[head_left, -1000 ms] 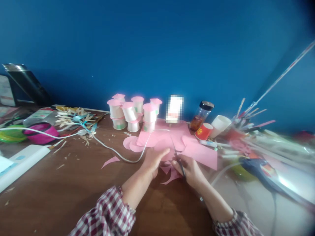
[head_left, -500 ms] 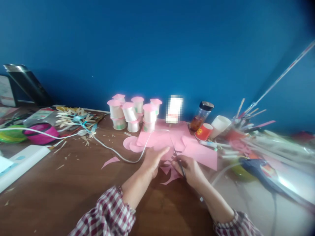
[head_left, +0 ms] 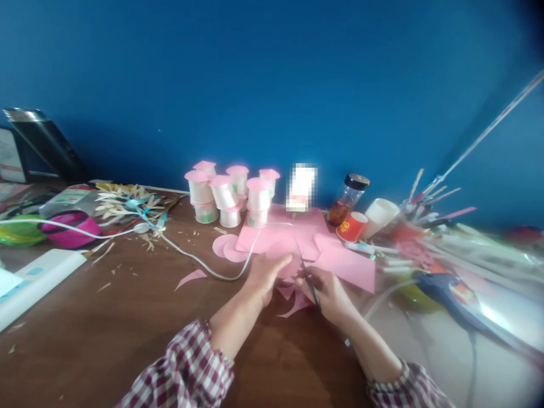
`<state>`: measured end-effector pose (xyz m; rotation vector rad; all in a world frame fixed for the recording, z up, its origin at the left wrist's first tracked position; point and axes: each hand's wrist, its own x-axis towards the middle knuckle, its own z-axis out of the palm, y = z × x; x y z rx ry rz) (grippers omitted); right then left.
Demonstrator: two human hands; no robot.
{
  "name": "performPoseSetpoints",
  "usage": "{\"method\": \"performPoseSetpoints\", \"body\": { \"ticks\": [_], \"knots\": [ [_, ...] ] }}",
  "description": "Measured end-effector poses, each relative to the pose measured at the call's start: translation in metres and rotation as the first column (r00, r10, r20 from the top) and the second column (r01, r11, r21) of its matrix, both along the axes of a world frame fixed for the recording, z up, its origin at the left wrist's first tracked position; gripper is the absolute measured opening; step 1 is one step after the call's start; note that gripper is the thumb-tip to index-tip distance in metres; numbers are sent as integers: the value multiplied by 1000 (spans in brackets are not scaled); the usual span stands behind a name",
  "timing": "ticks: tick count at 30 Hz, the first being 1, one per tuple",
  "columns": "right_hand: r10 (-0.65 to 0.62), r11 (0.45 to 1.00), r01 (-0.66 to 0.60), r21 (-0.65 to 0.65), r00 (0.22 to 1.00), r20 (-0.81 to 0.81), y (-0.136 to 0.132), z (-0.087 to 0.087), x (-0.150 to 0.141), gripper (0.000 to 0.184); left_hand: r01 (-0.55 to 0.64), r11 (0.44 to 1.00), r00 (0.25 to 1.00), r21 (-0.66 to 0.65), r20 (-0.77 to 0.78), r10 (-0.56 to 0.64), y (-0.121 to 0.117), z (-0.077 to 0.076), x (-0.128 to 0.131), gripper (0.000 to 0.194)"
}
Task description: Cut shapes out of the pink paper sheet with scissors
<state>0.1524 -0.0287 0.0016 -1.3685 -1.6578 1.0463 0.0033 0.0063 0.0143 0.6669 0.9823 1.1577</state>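
My left hand (head_left: 268,274) is closed on a piece of pink paper (head_left: 287,266), its thumb lying along the top. The fingers under the paper are hidden. In my right hand (head_left: 329,292) is a pair of dark scissors (head_left: 310,276), blades pointing away from me beside the paper's right edge. Pink offcuts (head_left: 297,306) lie on the table just below the two hands. Beyond them are larger pink sheets (head_left: 351,266), and two round pink discs (head_left: 221,246) overlap at the left.
Stacked white paper cups (head_left: 259,195) with pink tops stand near the blue wall. To their right are a lit phone, a dark-lidded bottle (head_left: 346,201) and a red cup (head_left: 352,226). A white cable (head_left: 199,267) crosses the table (head_left: 178,323). A power strip (head_left: 46,283) lies left.
Both hands stay in nearly the same place. The pink paper at the left thumb shows slightly differently beside the blades; the view has shifted a little.
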Motion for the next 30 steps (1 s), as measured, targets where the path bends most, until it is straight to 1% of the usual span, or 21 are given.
{"method": "performPoseSetpoints", "body": {
  "ticks": [10,17,24,30],
  "knots": [
    [5,1000,-5,-3,1000,19,-1,3,0,29,10,1000,1000,-4,-1,-10,1,0,-1,38],
    [9,1000,-10,14,999,51,0,2,2,27,10,1000,1000,-7,7,-10,0,2,-2,35],
    [10,1000,-10,-9,999,40,0,2,3,24,52,998,999,-24,1,-52,3,0,-4,37],
    [11,1000,-11,-9,998,54,0,1,5,30,109,993,994,-42,6,-109,5,1,-9,37]
  ]
}}
